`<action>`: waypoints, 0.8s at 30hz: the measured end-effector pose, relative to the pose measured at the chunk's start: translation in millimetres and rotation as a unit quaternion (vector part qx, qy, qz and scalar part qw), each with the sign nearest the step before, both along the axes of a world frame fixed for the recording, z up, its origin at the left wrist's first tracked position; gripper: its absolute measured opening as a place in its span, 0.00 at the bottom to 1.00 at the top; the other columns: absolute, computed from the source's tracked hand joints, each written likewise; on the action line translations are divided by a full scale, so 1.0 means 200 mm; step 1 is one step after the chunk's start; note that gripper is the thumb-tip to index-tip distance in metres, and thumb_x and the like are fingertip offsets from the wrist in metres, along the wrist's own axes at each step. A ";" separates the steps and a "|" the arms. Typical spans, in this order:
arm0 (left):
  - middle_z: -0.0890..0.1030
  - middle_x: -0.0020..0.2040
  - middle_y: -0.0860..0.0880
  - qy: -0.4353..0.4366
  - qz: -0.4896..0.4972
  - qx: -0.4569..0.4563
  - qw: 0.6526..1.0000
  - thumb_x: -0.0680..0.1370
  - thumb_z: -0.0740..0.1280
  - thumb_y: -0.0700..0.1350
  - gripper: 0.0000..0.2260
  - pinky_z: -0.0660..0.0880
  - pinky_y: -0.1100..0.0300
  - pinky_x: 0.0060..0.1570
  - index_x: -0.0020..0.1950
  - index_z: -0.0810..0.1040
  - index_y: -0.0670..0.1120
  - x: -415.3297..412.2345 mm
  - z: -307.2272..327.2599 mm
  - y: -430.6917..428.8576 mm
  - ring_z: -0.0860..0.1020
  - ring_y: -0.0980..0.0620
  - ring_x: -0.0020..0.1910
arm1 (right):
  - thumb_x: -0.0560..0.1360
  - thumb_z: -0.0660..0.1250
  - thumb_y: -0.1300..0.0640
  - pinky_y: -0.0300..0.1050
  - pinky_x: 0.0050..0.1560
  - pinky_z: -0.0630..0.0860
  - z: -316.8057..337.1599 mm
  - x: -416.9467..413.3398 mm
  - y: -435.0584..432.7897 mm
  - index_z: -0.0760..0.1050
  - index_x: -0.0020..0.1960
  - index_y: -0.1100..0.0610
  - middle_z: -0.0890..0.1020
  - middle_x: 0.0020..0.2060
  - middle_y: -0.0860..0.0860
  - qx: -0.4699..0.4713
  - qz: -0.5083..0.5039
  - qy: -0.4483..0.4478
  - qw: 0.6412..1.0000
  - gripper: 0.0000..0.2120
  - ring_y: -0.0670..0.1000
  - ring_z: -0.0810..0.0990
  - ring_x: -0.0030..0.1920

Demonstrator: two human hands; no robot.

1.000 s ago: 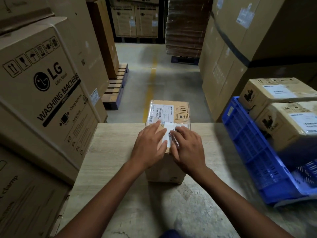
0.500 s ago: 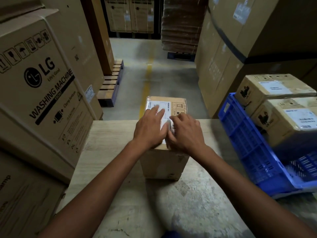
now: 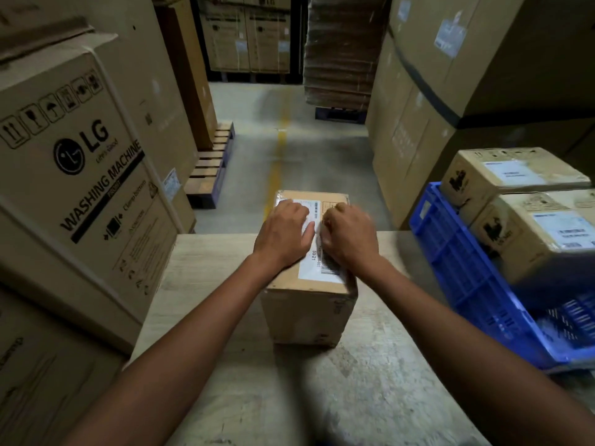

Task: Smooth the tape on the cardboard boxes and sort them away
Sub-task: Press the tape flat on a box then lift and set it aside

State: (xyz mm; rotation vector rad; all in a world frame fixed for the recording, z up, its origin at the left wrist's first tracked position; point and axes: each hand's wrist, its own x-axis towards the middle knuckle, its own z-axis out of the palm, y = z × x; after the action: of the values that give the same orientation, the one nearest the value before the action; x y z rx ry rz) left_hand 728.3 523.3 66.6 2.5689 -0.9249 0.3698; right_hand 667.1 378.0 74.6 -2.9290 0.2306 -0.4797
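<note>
Both of my hands lay on top of the cardboard box (image 3: 309, 313), which stood on the desk (image 3: 370, 391) near its far edge. My left hand (image 3: 283, 230) was pressed flat, fingers (image 3: 294, 209) stretched out across the white label (image 3: 322, 268) and holding nothing. My right hand (image 3: 349, 235) sat just beside it, fingers curled under so the knuckles pushed down on the label; I couldn't tell whether they pinched anything. The box's long axis ran away from me, toward the aisle, and the label ran the same way. To the right, a blue crate (image 3: 467, 278) carried two more taped boxes (image 3: 528, 239).
</note>
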 end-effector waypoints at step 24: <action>0.85 0.54 0.45 0.513 0.152 -0.415 0.736 0.78 0.54 0.70 0.29 0.79 0.47 0.57 0.59 0.80 0.49 -0.02 -0.08 0.14 0.84 0.44 0.52 | 0.79 0.66 0.42 0.61 0.59 0.80 -0.21 -0.21 0.00 0.72 0.67 0.53 0.84 0.58 0.52 0.675 -0.042 0.014 0.736 0.22 0.53 0.86 0.54</action>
State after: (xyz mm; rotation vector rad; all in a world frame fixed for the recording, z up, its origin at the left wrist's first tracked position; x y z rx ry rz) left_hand 724.2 550.5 51.3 1.6036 0.1120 -0.4656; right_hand 624.9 377.7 33.5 -1.4747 0.4593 -0.1227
